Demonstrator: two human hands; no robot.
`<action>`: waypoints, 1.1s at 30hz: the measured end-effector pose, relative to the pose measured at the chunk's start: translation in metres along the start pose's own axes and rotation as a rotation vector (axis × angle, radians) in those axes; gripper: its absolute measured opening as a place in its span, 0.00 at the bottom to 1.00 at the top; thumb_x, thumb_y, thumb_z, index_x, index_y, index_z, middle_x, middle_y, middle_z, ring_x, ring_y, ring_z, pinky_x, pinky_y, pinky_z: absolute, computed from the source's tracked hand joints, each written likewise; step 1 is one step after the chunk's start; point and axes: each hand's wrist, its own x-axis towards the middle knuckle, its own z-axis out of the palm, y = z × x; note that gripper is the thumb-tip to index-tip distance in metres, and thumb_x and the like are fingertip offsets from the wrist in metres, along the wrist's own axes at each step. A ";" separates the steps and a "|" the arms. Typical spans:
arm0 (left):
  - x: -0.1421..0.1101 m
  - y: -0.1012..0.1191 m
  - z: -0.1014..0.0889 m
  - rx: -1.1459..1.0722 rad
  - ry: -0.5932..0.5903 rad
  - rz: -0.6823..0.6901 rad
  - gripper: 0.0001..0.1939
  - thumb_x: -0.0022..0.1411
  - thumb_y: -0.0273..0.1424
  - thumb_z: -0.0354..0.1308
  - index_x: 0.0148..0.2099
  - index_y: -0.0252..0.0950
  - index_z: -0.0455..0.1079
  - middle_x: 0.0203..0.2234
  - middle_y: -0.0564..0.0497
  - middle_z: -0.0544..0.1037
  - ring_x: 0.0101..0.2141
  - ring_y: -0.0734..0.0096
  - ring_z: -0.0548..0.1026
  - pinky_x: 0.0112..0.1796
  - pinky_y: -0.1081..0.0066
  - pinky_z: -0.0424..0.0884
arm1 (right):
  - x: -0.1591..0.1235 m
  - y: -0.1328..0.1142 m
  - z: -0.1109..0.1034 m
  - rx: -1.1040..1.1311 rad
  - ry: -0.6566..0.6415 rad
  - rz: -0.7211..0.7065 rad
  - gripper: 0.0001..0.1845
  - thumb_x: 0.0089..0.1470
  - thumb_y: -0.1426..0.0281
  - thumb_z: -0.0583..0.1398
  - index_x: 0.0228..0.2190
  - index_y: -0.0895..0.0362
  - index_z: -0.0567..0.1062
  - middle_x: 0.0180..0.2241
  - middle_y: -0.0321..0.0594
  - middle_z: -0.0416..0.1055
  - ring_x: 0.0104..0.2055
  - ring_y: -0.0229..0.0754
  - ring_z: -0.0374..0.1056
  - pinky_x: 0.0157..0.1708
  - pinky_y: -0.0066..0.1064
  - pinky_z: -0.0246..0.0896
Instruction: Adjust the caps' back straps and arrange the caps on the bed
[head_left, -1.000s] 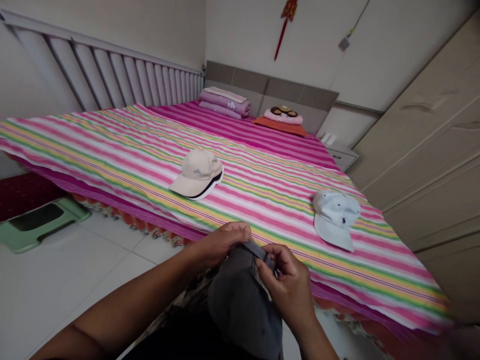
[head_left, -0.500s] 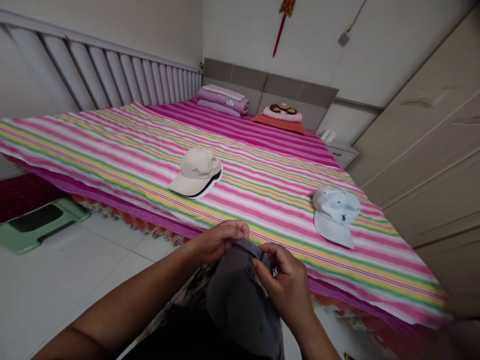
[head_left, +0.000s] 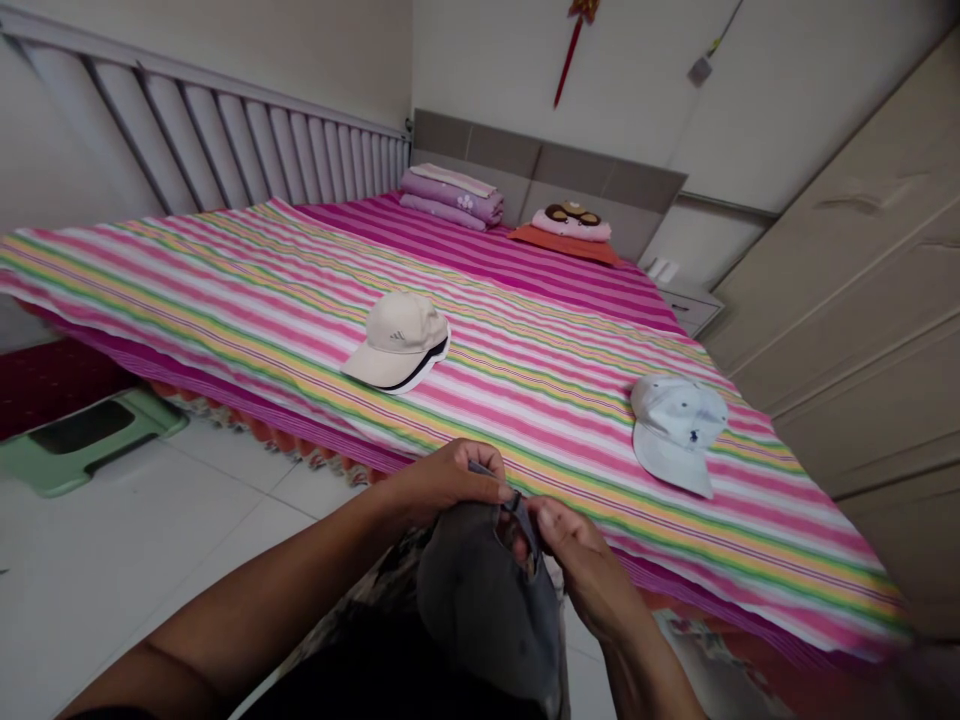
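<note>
A dark grey baseball cap (head_left: pixel 476 590) hangs close to my body, its back opening and strap turned up toward me. My left hand (head_left: pixel 454 478) pinches the strap end at the upper edge, thumb laid across it. On the other side of the opening, my right hand (head_left: pixel 571 545) grips the cap's edge by the strap between thumb and fingers. Beyond my hands, a beige cap (head_left: pixel 401 335) rests on the bed, stacked over a dark one and a white one whose brims peek out. A pale blue cap (head_left: pixel 679 430) lies farther right, brim toward me.
The bed (head_left: pixel 247 300) has a striped cover and a grey headboard (head_left: pixel 577 165). Folded purple bedding (head_left: pixel 450 198) and a pink folded item (head_left: pixel 571 225) lie at its head. A green stool (head_left: pixel 90 435) stands on the tiled floor at left; a wardrobe (head_left: pixel 862 270) lines the right.
My left thumb has moved over the strap. My right hand has shifted slightly right and turned, and the cap's back opening now shows wider. The caps on the bed have not moved.
</note>
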 end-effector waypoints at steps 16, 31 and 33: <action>0.004 -0.003 0.000 -0.021 -0.079 -0.006 0.08 0.40 0.27 0.62 0.21 0.31 0.65 0.16 0.54 0.71 0.16 0.82 0.64 0.19 0.80 0.56 | 0.000 -0.001 0.000 0.333 0.133 0.081 0.15 0.44 0.60 0.62 0.20 0.59 0.68 0.12 0.30 0.59 0.15 0.29 0.50 0.16 0.22 0.41; 0.007 -0.010 0.001 -0.088 -0.102 0.045 0.07 0.38 0.24 0.61 0.20 0.31 0.64 0.16 0.53 0.71 0.17 0.81 0.65 0.19 0.79 0.56 | 0.001 0.000 0.000 0.435 0.149 0.045 0.13 0.41 0.66 0.64 0.18 0.59 0.67 0.10 0.29 0.57 0.14 0.28 0.48 0.16 0.22 0.39; 0.008 -0.011 0.001 -0.068 -0.104 0.050 0.08 0.38 0.24 0.62 0.20 0.31 0.64 0.17 0.53 0.70 0.17 0.81 0.64 0.19 0.78 0.55 | 0.001 0.000 0.000 0.454 0.157 0.053 0.13 0.40 0.66 0.64 0.17 0.59 0.66 0.10 0.29 0.57 0.13 0.28 0.48 0.16 0.22 0.38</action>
